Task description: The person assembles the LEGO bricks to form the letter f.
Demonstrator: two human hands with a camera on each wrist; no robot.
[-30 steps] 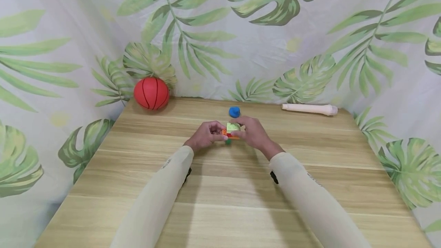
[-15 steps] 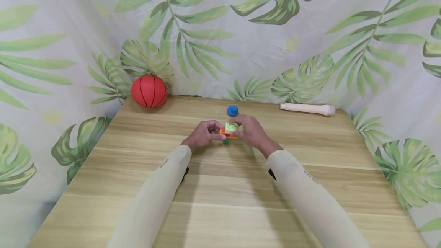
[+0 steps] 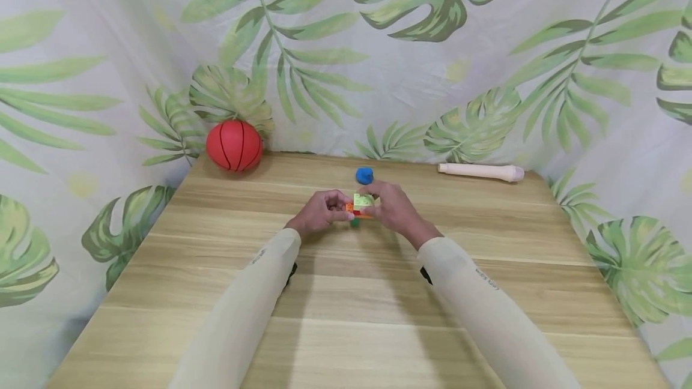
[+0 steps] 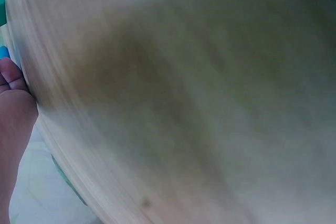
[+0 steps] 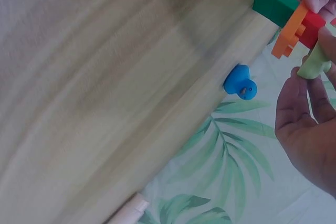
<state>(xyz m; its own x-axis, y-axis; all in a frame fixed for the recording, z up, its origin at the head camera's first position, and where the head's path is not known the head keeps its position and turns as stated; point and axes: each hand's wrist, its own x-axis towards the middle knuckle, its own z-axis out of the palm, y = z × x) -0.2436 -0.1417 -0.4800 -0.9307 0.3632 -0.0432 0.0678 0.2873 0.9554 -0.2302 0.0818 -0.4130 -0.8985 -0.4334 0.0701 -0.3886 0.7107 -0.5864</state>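
Observation:
Both hands meet over the middle of the table at a small stack of toy building bricks. A dark green brick is at the bottom, under an orange brick with studs showing. Above these are a red brick and a pale green curved brick. My left hand pinches the stack's left side around the orange and red bricks. With thumb and fingers, my right hand grips the pale green brick from the right. The left wrist view catches only the edge of the left hand.
Just beyond the hands sits a blue toy duck. A red basketball-like ball stands at the table's back left corner. Along the back right edge lies a pale pink toy microphone. Leaf-printed cloth hangs behind the wooden table.
Both hands keep their hold on the brick stack in nearly the same place. The whole head view has shifted slightly.

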